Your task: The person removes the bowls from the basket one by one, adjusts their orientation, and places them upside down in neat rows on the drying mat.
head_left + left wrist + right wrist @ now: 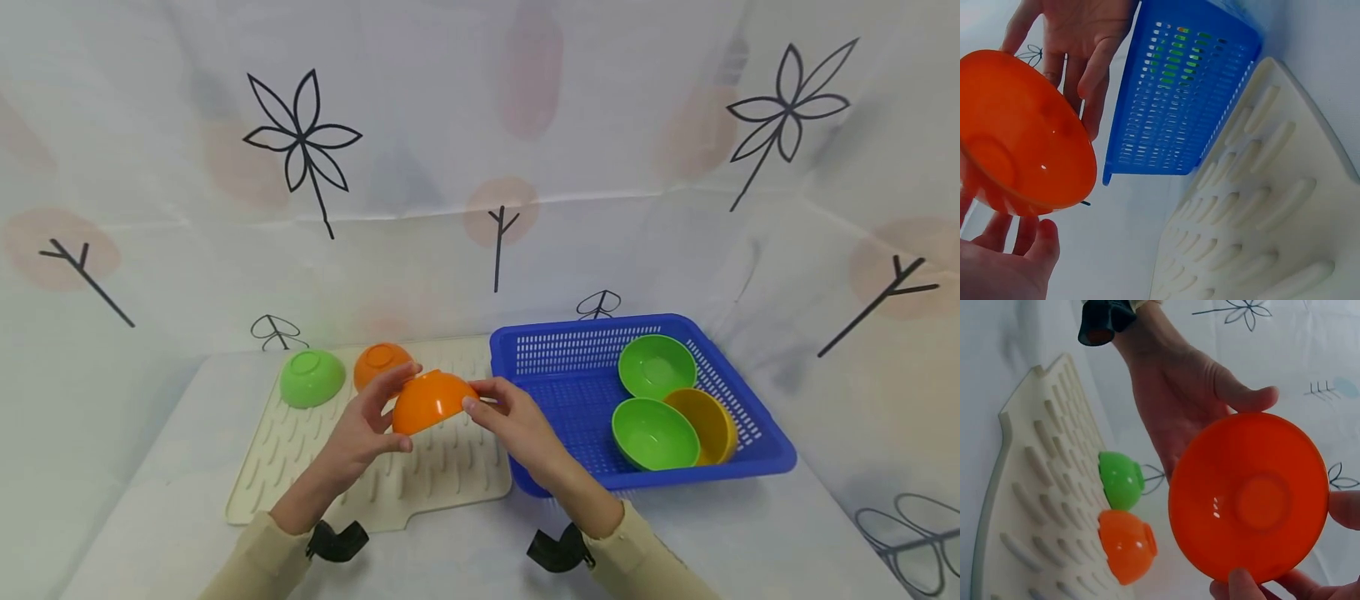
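Observation:
An orange bowl [433, 403] is held in the air above the cream drying mat [375, 504], its base upward and its rim tilted. My left hand [367, 417] grips its left side, with the thumb at the rim. On the other side my right hand [521, 421] pinches the rim between thumb and fingers. The right wrist view looks into the hollow of the bowl [1247, 500]. Behind the hands, a second orange bowl [380, 358] and a green bowl [312, 379] lie upside down on the mat.
To the right stands a blue plastic basket [558, 329] with slotted walls. Inside its right half are a green bowl [657, 367], another green bowl [655, 433] and a yellow bowl [708, 421]. A patterned white cloth [420, 167] hangs behind the table.

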A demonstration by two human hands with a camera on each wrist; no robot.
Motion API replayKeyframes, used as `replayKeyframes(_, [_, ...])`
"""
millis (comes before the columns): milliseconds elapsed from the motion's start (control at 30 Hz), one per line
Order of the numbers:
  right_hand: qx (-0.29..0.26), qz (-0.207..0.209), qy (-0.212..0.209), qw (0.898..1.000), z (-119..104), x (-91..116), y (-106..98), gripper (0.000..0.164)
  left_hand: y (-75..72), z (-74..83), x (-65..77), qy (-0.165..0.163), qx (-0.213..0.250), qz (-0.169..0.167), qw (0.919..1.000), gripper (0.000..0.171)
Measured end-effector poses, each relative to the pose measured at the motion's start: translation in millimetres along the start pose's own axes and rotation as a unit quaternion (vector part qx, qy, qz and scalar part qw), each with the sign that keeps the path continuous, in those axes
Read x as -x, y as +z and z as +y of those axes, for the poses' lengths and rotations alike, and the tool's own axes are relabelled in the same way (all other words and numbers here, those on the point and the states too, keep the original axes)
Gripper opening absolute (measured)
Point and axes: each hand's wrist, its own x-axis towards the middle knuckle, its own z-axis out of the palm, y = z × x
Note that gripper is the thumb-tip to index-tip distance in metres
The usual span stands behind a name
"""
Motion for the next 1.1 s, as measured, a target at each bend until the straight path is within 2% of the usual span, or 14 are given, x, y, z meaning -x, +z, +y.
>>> replayKeyframes(167, [-0.02, -0.015, -0.007, 1.0, 1, 0, -1, 0.044, -0.7, -3.4, -0.3, -0.026, 0.041, -0.026, 0.9985, 0.085])
replayKeyframes(300, [-0.035, -0.022, -0.009, 0.999, 2, -1, -1, 0.044, -1.1, -6.6, 1.2, -0.051, 0.049, -0.032, 0.997, 0.087])
replayKeyframes(500, [-0.051, -0.024, -0.006, 0.998, 2, -2, 0, 0.044, -1.3, -8.0, 1.0, -0.059, 0.056, -0.033, 0.9961, 0.089])
replayKeyframes(833, [-0.045, -0.018, -0.009, 0.999, 1, 3, 6, 0.049, -1.2, -1.1, 2.6, -0.072, 0.012, -0.006, 0.9974, 0.088])
replayKeyframes(1100, [-0.043, 0.022, -0.047, 0.998, 3, 4, 22, 0.044, -4.5, -1.2, 3.1, -0.076, -0.032, 0.01, 0.9965, 0.09])
